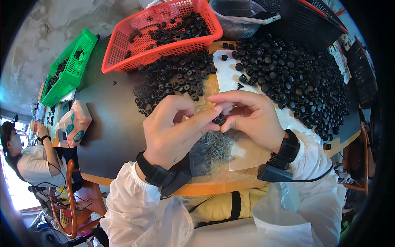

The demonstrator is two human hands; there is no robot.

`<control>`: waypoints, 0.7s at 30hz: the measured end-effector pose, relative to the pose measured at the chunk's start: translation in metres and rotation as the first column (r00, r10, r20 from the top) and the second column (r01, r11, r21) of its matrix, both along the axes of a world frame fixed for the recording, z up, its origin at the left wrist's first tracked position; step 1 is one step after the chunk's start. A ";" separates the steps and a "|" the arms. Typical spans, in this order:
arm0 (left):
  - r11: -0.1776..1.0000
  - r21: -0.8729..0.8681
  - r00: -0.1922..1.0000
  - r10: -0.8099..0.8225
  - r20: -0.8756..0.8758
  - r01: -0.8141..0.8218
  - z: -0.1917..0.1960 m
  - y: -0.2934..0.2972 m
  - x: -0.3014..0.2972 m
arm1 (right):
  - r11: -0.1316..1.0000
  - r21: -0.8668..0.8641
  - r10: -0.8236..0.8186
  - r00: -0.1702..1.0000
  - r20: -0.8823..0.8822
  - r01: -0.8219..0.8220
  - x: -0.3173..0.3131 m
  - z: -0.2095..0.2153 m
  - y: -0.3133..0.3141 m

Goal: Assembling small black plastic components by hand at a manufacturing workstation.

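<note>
My left hand and my right hand meet over the near middle of the table. Between their fingertips they pinch a small black plastic part, partly hidden by the fingers. Just below it, a heap of thin metal pins or screws lies on clear plastic. Beyond my left hand spread black rings and discs. A large pile of round black knob-like caps covers the table past my right hand, partly on white paper.
A red basket of black parts stands at the back, beside a clear tub with a phone across its rim. Black crates are at back right. Left are a tissue pack, a green basket and a seated person.
</note>
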State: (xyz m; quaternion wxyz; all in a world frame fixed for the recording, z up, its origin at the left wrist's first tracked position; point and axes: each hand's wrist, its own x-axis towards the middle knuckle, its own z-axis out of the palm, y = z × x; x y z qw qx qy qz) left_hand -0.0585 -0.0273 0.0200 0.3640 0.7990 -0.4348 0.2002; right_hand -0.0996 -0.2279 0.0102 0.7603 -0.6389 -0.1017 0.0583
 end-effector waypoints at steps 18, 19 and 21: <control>0.987 -0.068 0.980 -0.134 0.145 0.145 -0.009 -0.002 0.005 | 0.998 0.030 0.062 0.993 -0.099 -0.060 -0.001 0.000 -0.001; 0.985 -0.081 0.979 -0.137 0.153 0.151 -0.007 -0.002 0.005 | 0.998 0.016 0.055 0.994 -0.094 -0.054 -0.001 0.003 0.000; 0.993 -0.039 0.985 -0.103 0.137 0.110 -0.003 -0.001 0.008 | 0.995 -0.096 0.023 0.999 -0.027 -0.026 0.001 0.010 -0.001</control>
